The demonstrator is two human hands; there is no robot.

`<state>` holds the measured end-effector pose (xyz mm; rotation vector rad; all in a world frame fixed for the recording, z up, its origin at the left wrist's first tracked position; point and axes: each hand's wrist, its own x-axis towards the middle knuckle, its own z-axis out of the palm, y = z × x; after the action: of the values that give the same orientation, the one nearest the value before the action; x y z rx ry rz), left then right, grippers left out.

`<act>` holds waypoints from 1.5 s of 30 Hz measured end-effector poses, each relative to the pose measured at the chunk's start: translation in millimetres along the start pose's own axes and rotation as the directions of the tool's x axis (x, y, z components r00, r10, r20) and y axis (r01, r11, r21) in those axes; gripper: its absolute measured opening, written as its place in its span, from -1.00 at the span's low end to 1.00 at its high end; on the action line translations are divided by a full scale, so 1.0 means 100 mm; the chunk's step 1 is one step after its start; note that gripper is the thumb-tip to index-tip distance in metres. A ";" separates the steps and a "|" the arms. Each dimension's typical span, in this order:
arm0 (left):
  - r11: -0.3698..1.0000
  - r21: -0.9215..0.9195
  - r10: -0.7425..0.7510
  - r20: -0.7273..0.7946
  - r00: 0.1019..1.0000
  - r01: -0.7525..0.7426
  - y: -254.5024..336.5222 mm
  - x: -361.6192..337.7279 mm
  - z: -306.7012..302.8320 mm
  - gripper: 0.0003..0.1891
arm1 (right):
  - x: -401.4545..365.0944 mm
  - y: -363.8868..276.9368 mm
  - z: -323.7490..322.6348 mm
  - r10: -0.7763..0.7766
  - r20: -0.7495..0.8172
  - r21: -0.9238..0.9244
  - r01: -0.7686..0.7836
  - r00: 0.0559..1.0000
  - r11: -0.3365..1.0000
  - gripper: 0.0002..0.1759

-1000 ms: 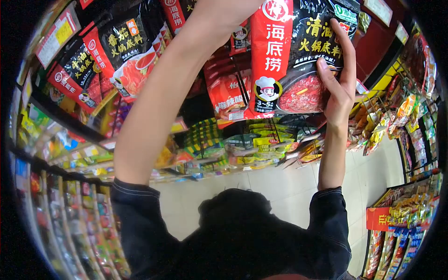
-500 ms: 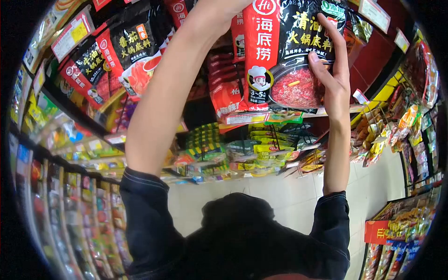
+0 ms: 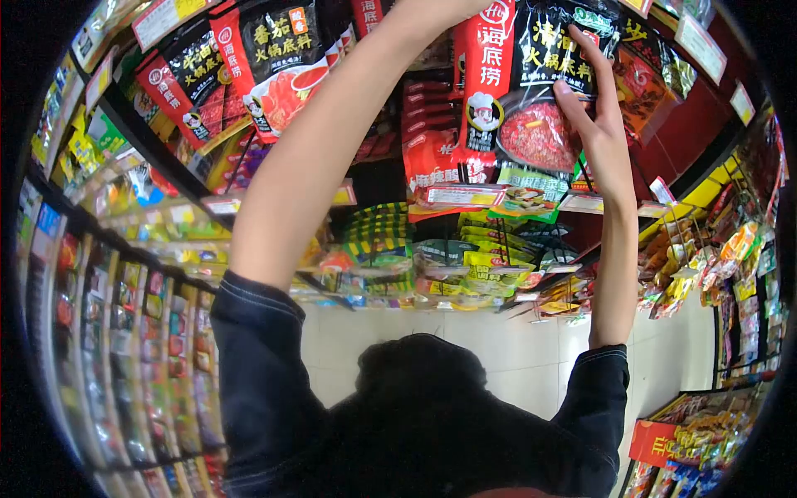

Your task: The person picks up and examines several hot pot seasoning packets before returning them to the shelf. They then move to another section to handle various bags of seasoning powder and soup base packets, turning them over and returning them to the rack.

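A black and red hot pot bag (image 3: 540,124), printed with a dish of red food, is upright in front of the shelf at the top centre. My right hand (image 3: 604,124) grips its right side, thumb and index finger lying on the front, other fingers hidden. At the bag's top left edge is my left hand (image 3: 444,8), closed against it; the frame's top cuts off most of its fingers. Just under the bag shows a green packet (image 3: 531,195). Similar red and black bags (image 3: 282,62) hang left of my left forearm.
Red packets (image 3: 432,137) hang behind the held bag. Lower rows hold yellow and green packets (image 3: 494,270). Price tags (image 3: 465,196) line the shelf edges. More racks stand on the left (image 3: 124,357) and right (image 3: 739,249). A pale tiled floor (image 3: 523,344) shows below.
The bag and both hands are slightly farther away, and the bag looks smaller. More of the green packet shows below it. The shelves have shifted in view, mostly to the right.
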<state>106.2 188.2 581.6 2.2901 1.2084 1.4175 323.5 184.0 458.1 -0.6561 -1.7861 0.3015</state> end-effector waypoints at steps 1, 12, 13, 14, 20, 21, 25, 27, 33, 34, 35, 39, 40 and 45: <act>0.994 0.098 0.061 -0.070 0.996 -0.054 -0.02 -0.05 0.00 -0.66 | 0.04 0.06 0.03 0.009 -0.004 0.010 -0.009 1.000 1.000 -0.36; 0.825 -0.276 0.498 -0.058 0.865 -0.493 -0.26 -2.30 0.51 -0.89 | 0.53 0.52 0.19 0.034 0.019 -0.502 -0.020 0.999 0.865 -0.34; 0.823 -0.220 0.543 0.039 0.839 -0.523 -0.36 -2.52 0.53 -0.89 | 0.55 0.66 0.22 0.105 0.009 -0.479 -0.088 0.994 0.874 -0.32; 0.814 -0.168 0.578 0.135 0.805 -0.556 -0.50 -2.71 0.55 -0.89 | 0.56 0.66 0.26 0.127 0.000 -0.499 -0.110 0.992 0.860 -0.32; 0.702 -0.582 -0.478 0.043 0.878 0.411 -2.18 -3.68 1.14 -0.84 | 0.36 0.43 0.15 0.071 -0.053 -0.662 -0.088 0.996 0.744 -0.39; 0.497 -0.689 -0.663 0.091 0.743 0.527 -2.38 -3.72 1.18 -0.82 | 0.26 0.22 0.13 -0.118 -0.054 -0.671 0.051 0.992 0.740 -0.42; 0.107 -0.919 -0.743 0.180 0.644 0.379 -3.16 -3.56 1.29 -0.60 | -0.46 -0.38 0.00 -0.015 -0.350 -0.302 -0.098 0.937 0.948 -0.50; -0.098 -0.986 -0.719 0.165 0.675 0.135 -3.69 -3.42 1.48 -0.50 | -1.04 -0.42 -0.11 -0.065 -0.349 -0.132 0.019 0.935 0.991 -0.61; -0.164 -0.985 -0.909 0.168 0.382 0.044 -4.01 -2.54 1.58 -0.41 | -2.42 -0.52 0.34 0.396 -0.322 0.160 -0.363 0.860 0.918 -0.79; -0.141 -0.989 -0.853 0.139 0.504 0.033 -4.07 -2.56 1.56 -0.44 | -2.64 -0.48 0.39 0.477 -0.331 0.244 -0.414 0.814 0.877 -0.79; -0.143 -0.989 -0.847 0.137 0.514 0.029 -4.14 -2.60 1.59 -0.40 | -2.80 -0.48 0.44 0.558 -0.331 0.330 -0.460 0.761 0.824 -0.80; -0.150 -0.981 -0.871 0.189 0.454 0.122 -4.08 -2.80 1.57 -0.44 | -3.13 -0.68 0.60 0.740 -0.223 0.336 -0.663 0.634 0.669 -0.79; -0.156 -0.977 -0.872 0.206 0.445 0.147 -3.95 -2.87 1.54 -0.45 | -3.17 -0.73 0.66 0.774 -0.211 0.325 -0.704 0.597 0.631 -0.78; -0.019 -0.985 -0.777 0.122 0.617 0.170 -3.62 -3.36 1.56 -0.43 | -3.32 -0.74 0.97 0.804 -0.100 0.380 -0.724 0.587 0.576 -0.82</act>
<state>-32.9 219.1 83.7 0.4216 0.6354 1.6637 275.0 -53.7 200.9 -1.1818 -1.0527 1.0241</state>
